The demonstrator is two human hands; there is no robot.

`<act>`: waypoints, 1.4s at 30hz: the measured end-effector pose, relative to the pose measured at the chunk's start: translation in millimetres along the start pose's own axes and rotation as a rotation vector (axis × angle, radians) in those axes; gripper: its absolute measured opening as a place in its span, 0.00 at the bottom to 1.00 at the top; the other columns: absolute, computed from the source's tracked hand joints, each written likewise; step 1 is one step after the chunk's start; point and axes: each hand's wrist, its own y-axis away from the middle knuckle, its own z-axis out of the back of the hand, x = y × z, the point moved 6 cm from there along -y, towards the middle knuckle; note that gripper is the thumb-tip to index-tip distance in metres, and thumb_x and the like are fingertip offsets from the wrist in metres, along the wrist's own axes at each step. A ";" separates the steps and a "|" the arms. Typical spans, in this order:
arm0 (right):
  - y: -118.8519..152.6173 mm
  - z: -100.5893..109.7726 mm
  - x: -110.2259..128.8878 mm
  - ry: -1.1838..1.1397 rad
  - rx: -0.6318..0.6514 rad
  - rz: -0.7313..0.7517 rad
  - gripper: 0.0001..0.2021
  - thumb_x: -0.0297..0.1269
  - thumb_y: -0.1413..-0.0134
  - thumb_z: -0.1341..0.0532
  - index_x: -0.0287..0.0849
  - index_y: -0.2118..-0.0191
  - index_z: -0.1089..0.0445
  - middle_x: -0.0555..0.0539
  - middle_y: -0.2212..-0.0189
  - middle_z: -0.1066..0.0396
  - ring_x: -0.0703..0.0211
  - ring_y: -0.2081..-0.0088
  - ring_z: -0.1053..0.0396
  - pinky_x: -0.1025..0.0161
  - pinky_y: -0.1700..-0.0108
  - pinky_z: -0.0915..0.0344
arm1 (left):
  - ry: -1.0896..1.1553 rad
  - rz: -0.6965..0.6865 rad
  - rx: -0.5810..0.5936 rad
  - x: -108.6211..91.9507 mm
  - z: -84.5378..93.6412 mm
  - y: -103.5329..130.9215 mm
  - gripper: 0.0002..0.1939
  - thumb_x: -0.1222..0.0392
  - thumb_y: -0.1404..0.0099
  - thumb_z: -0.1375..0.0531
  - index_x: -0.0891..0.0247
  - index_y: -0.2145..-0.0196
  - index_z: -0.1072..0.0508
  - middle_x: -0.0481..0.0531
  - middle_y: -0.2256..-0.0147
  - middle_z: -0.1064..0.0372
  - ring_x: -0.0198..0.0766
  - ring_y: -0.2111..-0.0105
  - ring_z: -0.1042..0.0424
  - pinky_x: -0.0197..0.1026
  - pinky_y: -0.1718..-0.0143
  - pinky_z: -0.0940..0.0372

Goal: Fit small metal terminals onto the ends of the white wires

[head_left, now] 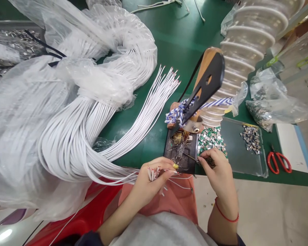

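My left hand is closed around a bunch of white cables with reddish stripped ends, at the front edge of the green table. One cable end pokes out past the thumb and index finger, close to a small yellow piece. My right hand is pinched at the right edge of a dark tray, beside a pile of small green circuit boards with metal connectors. A thin dark rod reaches from the tray to its fingertips. What the fingers grip is partly hidden.
A large plastic-wrapped bundle of white cables fills the left. A wooden and black stand tied with cloth and a clear ribbed hose rise behind the tray. Rightward are a clear tray, metal connectors and red scissors.
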 end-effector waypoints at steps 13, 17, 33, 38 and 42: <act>3.0 1.5 -11.7 -0.203 0.005 -0.100 0.05 0.36 0.37 0.39 0.46 0.66 0.30 0.47 0.67 0.28 0.52 0.64 0.32 0.58 0.64 0.37 | -0.148 -0.169 -0.041 -19.1 6.8 -0.2 0.08 0.60 0.40 0.33 0.62 0.75 0.19 0.55 0.67 0.22 0.38 0.74 0.28 0.33 0.82 0.41; 10.2 6.4 -6.6 -0.401 -0.067 -0.139 0.04 0.36 0.36 0.39 0.46 0.64 0.30 0.47 0.67 0.26 0.55 0.65 0.29 0.61 0.65 0.34 | -0.122 -0.130 -0.018 -15.1 5.6 -7.2 0.08 0.59 0.41 0.33 0.64 0.76 0.20 0.55 0.67 0.22 0.30 0.83 0.35 0.33 0.84 0.43; 32.5 -47.0 50.0 -0.695 -0.038 -0.056 0.06 0.29 0.36 0.39 0.48 0.62 0.27 0.51 0.66 0.27 0.61 0.65 0.30 0.68 0.64 0.34 | -0.154 -0.257 -0.113 -14.6 3.5 -0.2 0.08 0.62 0.39 0.36 0.63 0.75 0.24 0.54 0.68 0.22 0.34 0.77 0.28 0.33 0.78 0.36; 32.3 -45.6 51.7 -0.697 -0.069 -0.004 0.07 0.28 0.36 0.39 0.49 0.61 0.27 0.52 0.66 0.27 0.60 0.63 0.29 0.67 0.60 0.32 | -0.142 -0.227 -0.083 -9.6 4.7 0.2 0.08 0.61 0.37 0.36 0.64 0.74 0.24 0.54 0.65 0.21 0.24 0.87 0.42 0.31 0.87 0.45; 32.8 -45.7 53.2 -0.691 -0.084 -0.004 0.07 0.29 0.35 0.39 0.48 0.61 0.27 0.51 0.65 0.26 0.60 0.63 0.29 0.67 0.61 0.32 | -0.123 -0.251 -0.054 -8.9 5.3 1.1 0.06 0.62 0.36 0.37 0.63 0.71 0.21 0.53 0.64 0.20 0.24 0.88 0.43 0.32 0.88 0.46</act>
